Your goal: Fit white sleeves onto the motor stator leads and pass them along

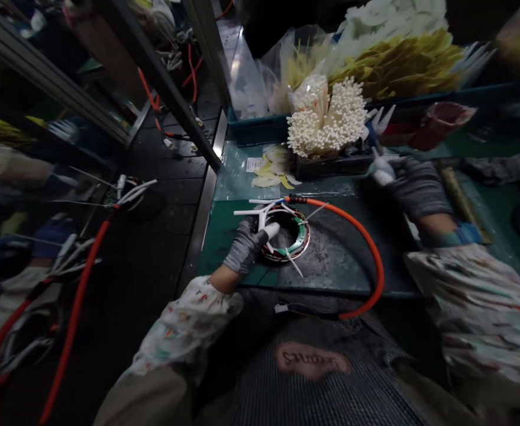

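Observation:
My left hand [246, 245], in a grey knitted glove with a white-tipped thumb, grips the left side of a motor stator [304, 239]. This ring has copper windings and a green inner edge. White sleeved leads [260, 212] stick out at its upper left, and an orange-sheathed cable [377, 254] loops from its top round to the right. A white connector [281, 308] lies at the cable's other end, by my apron. My right hand [419, 186], also gloved, is beside the parts box, fingers drawn together around a pale, blurred thing [377, 160].
Behind the stator, a dark box [330, 167] carries bundled thin white tubes [330, 121]. Yellow and white sheet pieces [397, 62] fill a blue tray [257, 130]. A red container [441, 124] stands right. A metal post [166, 89] rises left; beyond it a co-worker's gloved hand [55, 234] handles similar cabling.

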